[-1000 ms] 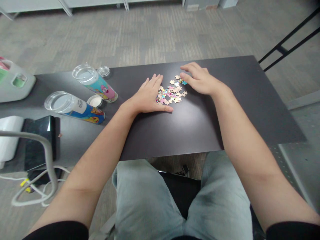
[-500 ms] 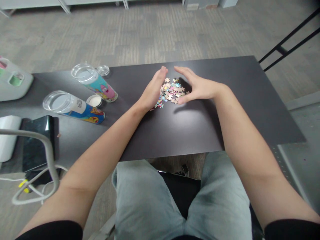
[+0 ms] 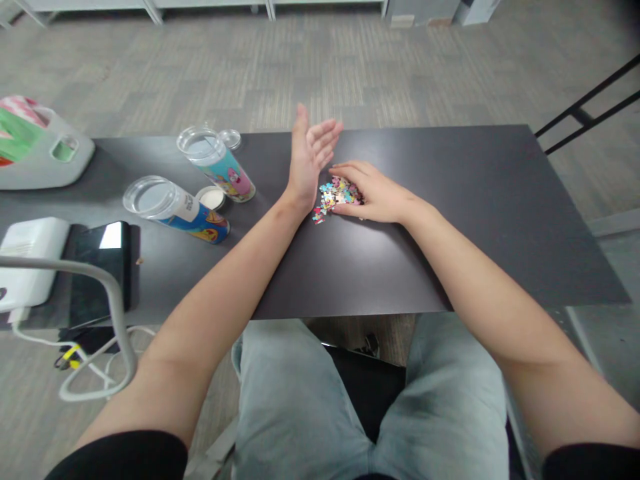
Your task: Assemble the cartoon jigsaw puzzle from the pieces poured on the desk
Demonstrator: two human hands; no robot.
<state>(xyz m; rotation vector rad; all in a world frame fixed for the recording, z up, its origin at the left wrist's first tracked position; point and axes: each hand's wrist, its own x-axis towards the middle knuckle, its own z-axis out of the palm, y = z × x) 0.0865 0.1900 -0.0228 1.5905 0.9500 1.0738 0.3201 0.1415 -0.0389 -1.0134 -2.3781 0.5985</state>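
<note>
A small heap of jigsaw puzzle pieces (image 3: 336,193) lies on the dark table between my hands, its pieces multicoloured and some showing plain backs. My left hand (image 3: 310,157) stands on edge at the heap's left, palm facing right, fingers stretched and thumb up, with nothing in it. From the right, my right hand (image 3: 373,192) curves around the heap, thumb at the near side and fingers at the far side. Its fingers are apart, and the palm covers the heap's right part. Whether the fingers press on any pieces I cannot tell.
Left of my hands lie a teal printed canister (image 3: 220,167) and a blue printed canister (image 3: 180,213), with a round white lid (image 3: 211,197) and a clear lid (image 3: 231,139). Farther left are a white basket (image 3: 75,163), a white box (image 3: 35,253), a black tablet (image 3: 100,267) and cables.
My right hand has closed in on the heap from the right, and the pieces sit more tightly bunched. My left hand has turned its palm more into view, fingers spread. The view has shifted slightly.
</note>
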